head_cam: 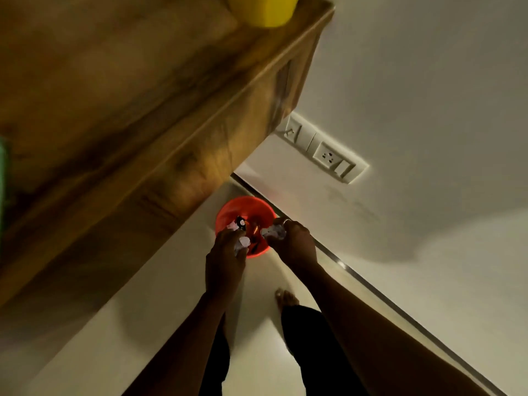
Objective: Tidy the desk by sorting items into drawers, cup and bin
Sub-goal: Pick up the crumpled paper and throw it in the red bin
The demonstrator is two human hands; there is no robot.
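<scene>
An orange-red bin (228,208) stands on the pale floor between the wooden desk's side and the wall. Inside it lie a few small items, among them something dark and something orange. My left hand (224,258) hovers over the bin's near left rim, closed around crumpled white paper (241,243). Over the right rim, my right hand (295,244) grips another crumpled white paper ball (273,232). A ring shows on one of its fingers.
The wooden desk (137,115) fills the upper left, with a yellow cup (263,8) on its far corner and a green object (3,178) at the left edge. A wall socket panel (323,148) sits low on the wall. My bare foot (285,298) stands behind the bin.
</scene>
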